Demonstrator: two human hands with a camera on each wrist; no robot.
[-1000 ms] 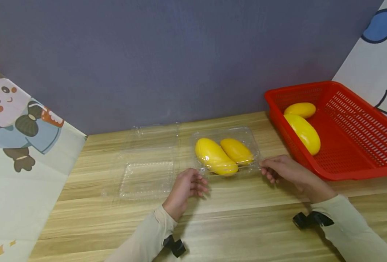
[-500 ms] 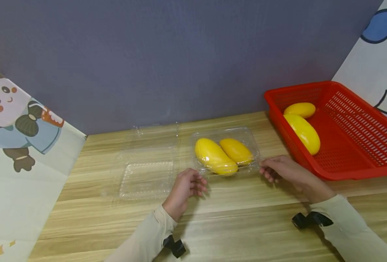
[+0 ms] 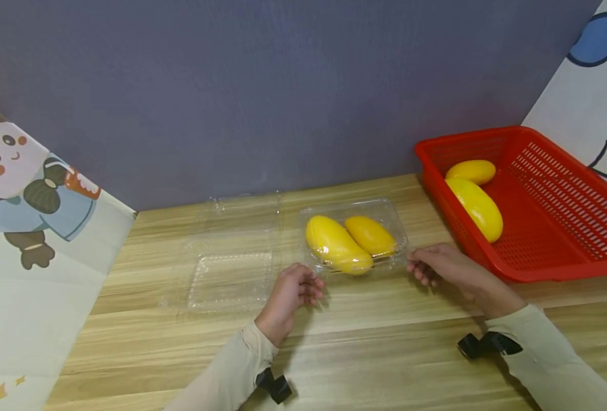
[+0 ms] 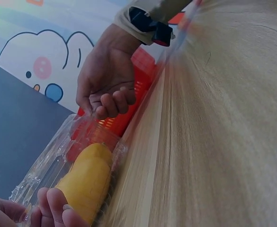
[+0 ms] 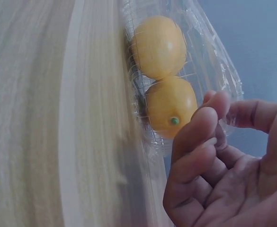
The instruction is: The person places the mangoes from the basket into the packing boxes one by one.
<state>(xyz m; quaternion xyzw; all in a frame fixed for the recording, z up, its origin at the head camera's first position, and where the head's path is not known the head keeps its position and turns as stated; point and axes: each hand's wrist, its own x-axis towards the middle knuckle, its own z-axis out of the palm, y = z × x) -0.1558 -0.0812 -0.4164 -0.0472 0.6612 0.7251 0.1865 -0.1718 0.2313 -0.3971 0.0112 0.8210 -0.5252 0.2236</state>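
Observation:
Two yellow mangoes (image 3: 334, 242) lie side by side in a clear plastic clamshell container (image 3: 352, 208) on the wooden table. Its lid lies over them; whether its front edge is fully pressed down, I cannot tell. My left hand (image 3: 292, 297) pinches the container's front left corner between thumb and forefinger, the other fingers loosely curled. At the front right corner, my right hand (image 3: 444, 271) pinches the rim the same way. Seen from the right wrist, one mango (image 5: 172, 106) has a green stem spot, and the right hand (image 5: 223, 165) is close beside it.
To the right stands a red plastic basket (image 3: 555, 273) with two more mangoes (image 3: 475, 208) inside. A second clear container (image 3: 231, 279), opened flat with its lid laid back, is at the left. A grey panel (image 3: 283, 103) rises behind the table (image 3: 365, 354).

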